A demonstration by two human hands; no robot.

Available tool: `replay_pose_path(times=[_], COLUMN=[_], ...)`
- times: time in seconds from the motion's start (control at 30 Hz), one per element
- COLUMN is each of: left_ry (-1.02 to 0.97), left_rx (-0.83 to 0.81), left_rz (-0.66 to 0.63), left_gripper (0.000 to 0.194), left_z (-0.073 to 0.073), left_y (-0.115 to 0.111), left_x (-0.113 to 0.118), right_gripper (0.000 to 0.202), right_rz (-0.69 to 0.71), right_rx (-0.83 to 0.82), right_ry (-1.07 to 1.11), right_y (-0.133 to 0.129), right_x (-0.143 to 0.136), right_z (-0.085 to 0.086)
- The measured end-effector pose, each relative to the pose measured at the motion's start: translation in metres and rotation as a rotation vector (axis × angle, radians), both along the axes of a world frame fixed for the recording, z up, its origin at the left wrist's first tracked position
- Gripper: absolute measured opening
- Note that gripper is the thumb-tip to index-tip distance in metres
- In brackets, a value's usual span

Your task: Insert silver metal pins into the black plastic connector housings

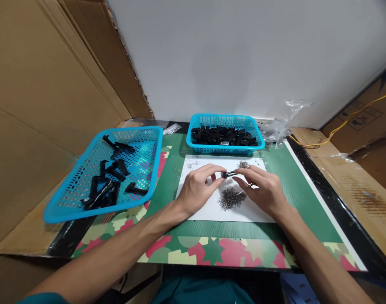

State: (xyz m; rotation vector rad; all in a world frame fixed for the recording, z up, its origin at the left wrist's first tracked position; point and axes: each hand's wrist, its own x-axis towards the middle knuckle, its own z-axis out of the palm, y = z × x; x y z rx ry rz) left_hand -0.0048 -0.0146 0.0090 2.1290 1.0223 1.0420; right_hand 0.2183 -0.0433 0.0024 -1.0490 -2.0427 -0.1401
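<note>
At your left, a large blue mesh basket [145, 160] holds loose black plastic parts. Your left hand [197, 185] pinches one end of a small black piece [228, 174] between thumb and forefinger, holding it above the white sheet [208, 211]. Behind it stands a smaller blue basket [212, 148], filled with similar black pieces. Just below the held piece lies a pile of tiny wiry metal bits [231, 199]. Your right hand [261, 185] has its fingertips at the piece's other end, fingers curled around a slim metal tool [243, 191]. Farther right sits crumpled clear plastic [275, 131].
</note>
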Motion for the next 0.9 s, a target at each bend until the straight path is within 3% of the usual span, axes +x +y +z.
replay_pose_path(times=[0.1,0.27,0.37,0.5,0.67,0.9], left_ry=[-0.091,-0.291,-0.406,-0.465,-0.382,-0.259], left_rx=[-0.054,-0.274,-0.396,-0.433,-0.370,-0.350], left_rz=[0.064,0.093,0.068,0.067,0.084,-0.003], left_gripper=[0.017,0.027,0.031,0.029,0.022,0.016], left_z=[0.003,0.005,0.003,-0.002,-0.005,-0.002], left_y=[-0.001,0.002,0.007,0.013,0.012,0.007], left_x=[0.002,0.004,0.003,0.001,0.000,0.002], right_gripper=[0.004,0.017,0.010,0.009,0.012,0.015], right_rz=[-0.046,-0.125,-0.119,-0.072,-0.134,-0.147], right_rx=[-0.053,-0.275,-0.414,-0.613,-0.781,-0.903], right_ry=[0.160,0.430,0.323,0.165,0.155,0.216], right_y=[-0.001,-0.001,0.003,0.007,0.008,0.011], right_x=[-0.001,0.000,0.003,0.002,-0.005,-0.004], right_z=[0.002,0.003,0.001,-0.003,-0.005,-0.009])
